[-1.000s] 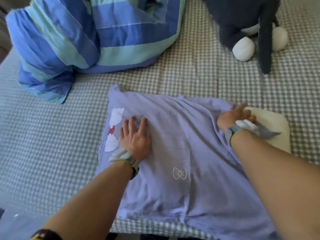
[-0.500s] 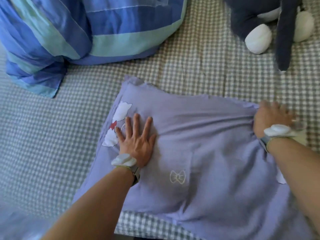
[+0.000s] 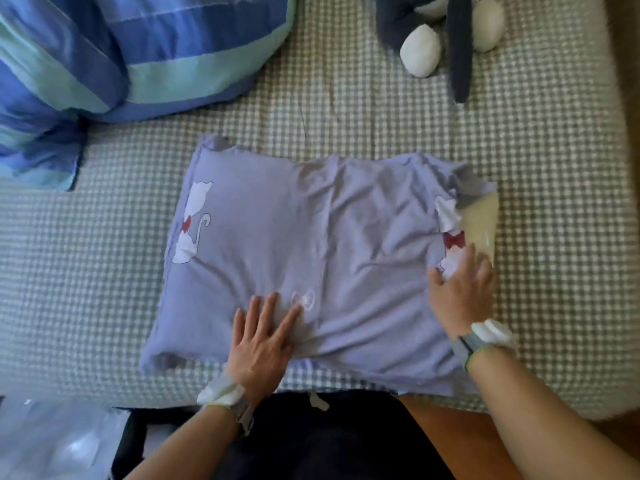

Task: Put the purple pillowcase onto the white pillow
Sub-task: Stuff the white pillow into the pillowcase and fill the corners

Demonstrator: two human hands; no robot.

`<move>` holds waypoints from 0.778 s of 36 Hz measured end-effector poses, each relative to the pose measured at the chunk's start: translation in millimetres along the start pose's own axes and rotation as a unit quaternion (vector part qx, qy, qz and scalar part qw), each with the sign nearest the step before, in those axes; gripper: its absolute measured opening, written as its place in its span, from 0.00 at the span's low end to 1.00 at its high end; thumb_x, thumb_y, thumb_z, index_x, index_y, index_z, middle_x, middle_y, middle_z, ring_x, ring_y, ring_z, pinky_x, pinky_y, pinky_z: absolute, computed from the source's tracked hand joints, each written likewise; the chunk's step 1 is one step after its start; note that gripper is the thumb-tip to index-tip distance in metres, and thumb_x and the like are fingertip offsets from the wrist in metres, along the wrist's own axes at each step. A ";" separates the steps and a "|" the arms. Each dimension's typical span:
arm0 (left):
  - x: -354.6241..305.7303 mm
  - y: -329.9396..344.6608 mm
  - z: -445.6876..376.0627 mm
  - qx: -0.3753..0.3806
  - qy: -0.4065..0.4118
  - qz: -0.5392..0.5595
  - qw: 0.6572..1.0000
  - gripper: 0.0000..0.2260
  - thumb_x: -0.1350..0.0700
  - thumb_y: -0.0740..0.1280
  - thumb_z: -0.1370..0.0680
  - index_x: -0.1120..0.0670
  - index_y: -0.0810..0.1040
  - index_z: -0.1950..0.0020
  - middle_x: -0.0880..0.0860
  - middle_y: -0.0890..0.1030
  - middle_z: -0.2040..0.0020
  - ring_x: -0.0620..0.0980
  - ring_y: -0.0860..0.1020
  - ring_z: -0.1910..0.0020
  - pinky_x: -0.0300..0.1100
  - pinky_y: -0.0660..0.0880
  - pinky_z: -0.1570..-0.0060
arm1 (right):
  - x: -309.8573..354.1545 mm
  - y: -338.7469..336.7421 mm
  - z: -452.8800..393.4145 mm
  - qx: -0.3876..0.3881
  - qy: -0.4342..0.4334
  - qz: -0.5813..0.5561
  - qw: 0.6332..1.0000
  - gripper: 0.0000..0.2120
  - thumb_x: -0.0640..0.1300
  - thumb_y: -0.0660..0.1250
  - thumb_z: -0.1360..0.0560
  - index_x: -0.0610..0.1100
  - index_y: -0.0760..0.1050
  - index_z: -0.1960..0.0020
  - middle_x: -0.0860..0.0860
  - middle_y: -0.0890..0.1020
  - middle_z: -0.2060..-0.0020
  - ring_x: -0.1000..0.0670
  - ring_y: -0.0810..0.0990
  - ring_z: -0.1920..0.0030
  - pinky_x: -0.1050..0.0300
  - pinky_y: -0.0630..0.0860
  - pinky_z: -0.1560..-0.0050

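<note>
Your left hand [image 3: 260, 344] lies flat with straight fingers on the purple pillowcase [image 3: 311, 258]. Your right hand [image 3: 462, 292] pinches its open end, where a bit of the white pillow [image 3: 481, 220] peeks out. Both lie near the front edge of the bed [image 3: 346, 109].

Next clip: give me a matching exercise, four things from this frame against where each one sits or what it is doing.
Things:
1. left hand
2. right hand
3. white pillow
4. striped blue duvet

States:
A. bunched at the bed's far left
B. flat on the purple pillowcase, near edge
C. one end showing at the open end
D. at the pillowcase's open end

Pairs: 1-B, 2-D, 3-C, 4-A
</note>
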State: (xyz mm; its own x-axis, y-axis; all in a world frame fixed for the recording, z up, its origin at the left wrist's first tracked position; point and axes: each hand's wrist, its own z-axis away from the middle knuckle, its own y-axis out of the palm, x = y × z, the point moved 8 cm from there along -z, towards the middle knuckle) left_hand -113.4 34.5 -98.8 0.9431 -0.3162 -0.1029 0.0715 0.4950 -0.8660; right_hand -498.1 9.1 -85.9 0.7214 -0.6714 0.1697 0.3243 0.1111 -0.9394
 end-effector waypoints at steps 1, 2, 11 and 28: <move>5.5 -1.9 5.8 0.008 -0.028 0.004 1.000 0.35 0.43 0.64 0.23 0.38 0.49 0.20 0.55 0.54 0.19 0.63 0.51 0.21 0.65 0.55 0.26 | -2.3 -9.3 9.6 -0.014 0.015 -0.033 0.999 0.33 0.53 0.67 0.25 0.40 0.61 0.26 0.34 0.72 0.36 0.33 0.72 0.40 0.39 0.71 0.40; 15.6 -1.4 7.9 0.015 -0.067 0.013 0.998 0.36 0.43 0.64 0.22 0.37 0.48 0.20 0.55 0.52 0.19 0.62 0.49 0.20 0.66 0.53 0.26 | -4.1 -10.2 16.6 -0.012 0.034 -0.061 0.998 0.31 0.53 0.67 0.25 0.39 0.64 0.29 0.34 0.74 0.40 0.34 0.74 0.43 0.40 0.73 0.44; 21.2 -13.8 16.8 0.093 -0.098 0.021 0.991 0.42 0.54 0.61 0.24 0.32 0.33 0.24 0.50 0.40 0.19 0.58 0.40 0.20 0.60 0.58 0.27 | -101.5 -0.1 89.9 0.126 0.180 -0.091 0.971 0.16 0.54 0.62 0.20 0.39 0.70 0.51 0.35 0.81 0.52 0.35 0.78 0.54 0.42 0.75 0.50; 114.9 -171.1 -281.2 0.056 -0.023 -0.060 0.996 0.52 0.43 0.78 0.32 0.48 0.48 0.19 0.58 0.57 0.20 0.62 0.57 0.22 0.58 0.59 0.26 | 145.2 7.1 -156.2 0.234 -0.173 0.202 0.935 0.55 0.73 0.68 0.34 0.48 0.47 0.20 0.46 0.59 0.22 0.40 0.59 0.24 0.41 0.57 0.26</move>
State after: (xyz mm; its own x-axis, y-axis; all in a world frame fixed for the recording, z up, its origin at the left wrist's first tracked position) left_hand -108.6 -314.1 -100.1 0.9395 -0.3418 0.0229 0.2176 0.5440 -0.8104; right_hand -486.6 -202.1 -114.4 0.9714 -0.2372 -0.0084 0.1566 0.6669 -0.7285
